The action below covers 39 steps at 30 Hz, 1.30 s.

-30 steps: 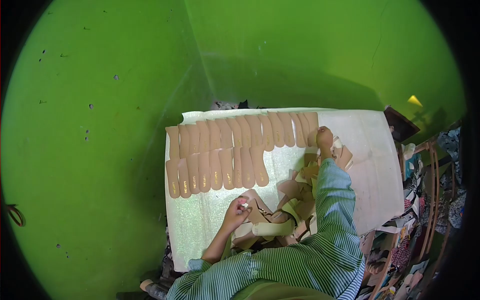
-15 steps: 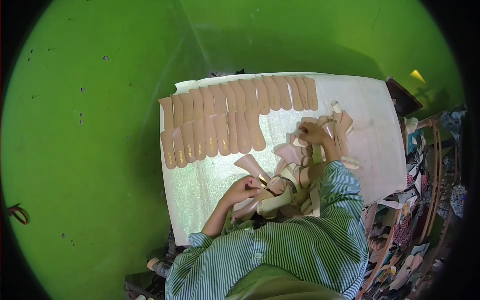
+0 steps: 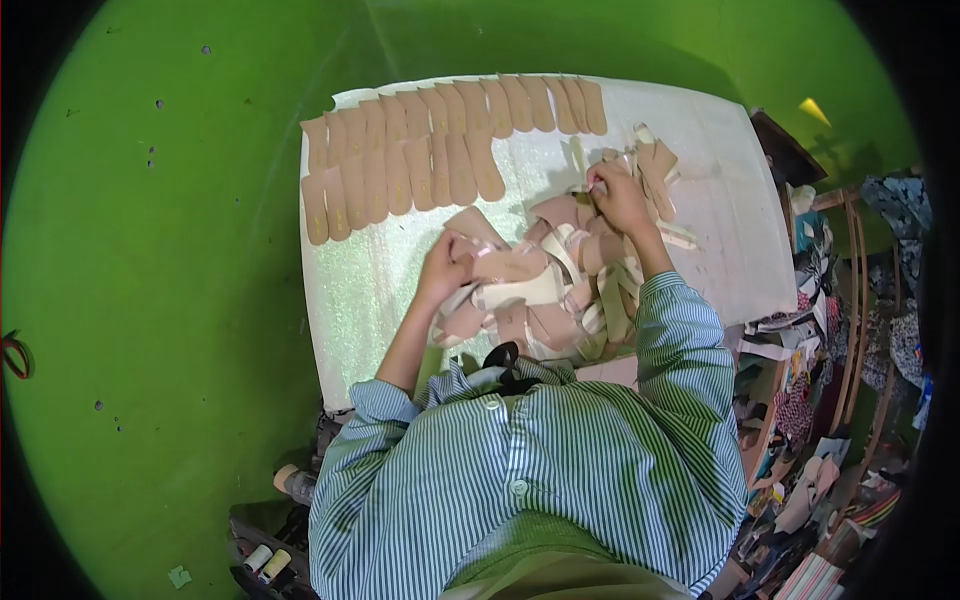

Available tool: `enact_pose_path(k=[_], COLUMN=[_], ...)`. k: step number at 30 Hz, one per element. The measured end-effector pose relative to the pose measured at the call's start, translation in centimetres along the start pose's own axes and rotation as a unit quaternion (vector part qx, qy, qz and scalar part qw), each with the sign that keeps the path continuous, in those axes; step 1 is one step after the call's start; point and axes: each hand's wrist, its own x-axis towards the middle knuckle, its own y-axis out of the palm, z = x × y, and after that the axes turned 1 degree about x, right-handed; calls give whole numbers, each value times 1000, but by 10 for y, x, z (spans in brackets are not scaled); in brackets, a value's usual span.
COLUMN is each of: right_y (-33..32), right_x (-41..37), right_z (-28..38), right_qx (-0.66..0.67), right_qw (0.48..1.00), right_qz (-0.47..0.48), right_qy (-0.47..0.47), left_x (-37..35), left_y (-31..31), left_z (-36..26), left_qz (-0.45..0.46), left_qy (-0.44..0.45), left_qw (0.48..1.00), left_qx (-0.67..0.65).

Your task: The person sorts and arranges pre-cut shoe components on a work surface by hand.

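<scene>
A heap of loose tan and cream shoe insoles [image 3: 525, 290] lies in front of me, overlapping at many angles. My left hand [image 3: 445, 268] is at the heap's left side, its fingers closed on the edge of a tan insole [image 3: 510, 266]. Toward the far side of the heap, my right hand [image 3: 620, 195] pinches an insole by its pale edge; the fingers cover much of that piece. Tan insoles with gold lettering lie in two overlapping rows, a far row [image 3: 515, 105] and a nearer row [image 3: 400, 180], at the table's far left.
A white sheet covers the table [image 3: 730, 220]. More insoles [image 3: 655, 175] lie right of my right hand. Wooden racks [image 3: 857, 300] with piled material stand at the right. Thread spools [image 3: 273, 565] sit low at the left, and a green wall [image 3: 180, 280] rises behind.
The view has tilted downward, so the table appears higher. My left hand has a tan insole lifted over the heap, while my right hand's fingers have closed on a pale edge.
</scene>
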Motion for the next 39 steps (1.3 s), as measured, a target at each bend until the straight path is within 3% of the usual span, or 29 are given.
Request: enact_pose_path(k=[2, 4, 6, 8, 11, 13, 15, 17, 19, 21, 23, 25, 29, 33, 35, 39], right_y=[-3, -8, -12, -19, -20, -19, -20, -22, -16, -8, 0, 7, 8, -3, -16, -31], right_x=[-9, -17, -26, -40, -58, -72, -85, -100, -111, -119, -126, -131, -129, -114, -108, -102], right_z=[-3, -3, -2, 4, -13, -21, -25, -24, -29, -35, -39, -38, -29, -31, -24, -42], right_qx=[45, 68, 93, 130, 54, 22, -12, 63, 62, 60, 40, 7, -27, 34, 80, 118], right_qw=[993, 987, 979, 969, 976, 978, 978, 992, 993, 993, 996, 998, 996, 991, 984, 972], right_qz=[-108, -146, -180, -207, -209, -202, -193, -100, -98, -99, -71, -55, -67, -122, -151, -187], right_qy=[-28, -26, -23, 32, -10, -39, -73, -36, -32, -30, -20, -32, -49, -43, 46, 81], left_x=[-4, -7, -11, -22, -33, -32, -34, -39, -45, -49, -55, -58, -62, -48, -42, -30], left_y=[2, 4, 11, 19, 28, 34, 33, 36, 38, 41, 46, 50, 61, 67, 73, 89], left_z=[-9, -22, -24, -34, -41, -37, -33, -31, -29, -25, -26, -28, -37, -40, -44, -52], left_qz=[-66, -95, -139, -137, -112, -126, -104, -146, -146, -143, -130, -5, 79, 35, 9, -12], left_qy=[32, 41, 64, 54, 34, 102, 107, 145, 135, 187, 192, 214, 136, 150, 176, 232], left_qw=[997, 994, 982, 980, 980, 986, 989, 962, 959, 916, 917, 921, 904, 919, 925, 939], left_qx=[-21, -18, -114, -135, -158, -45, 14, 181, 201, 326, 325, 325, 396, 362, 338, 254])
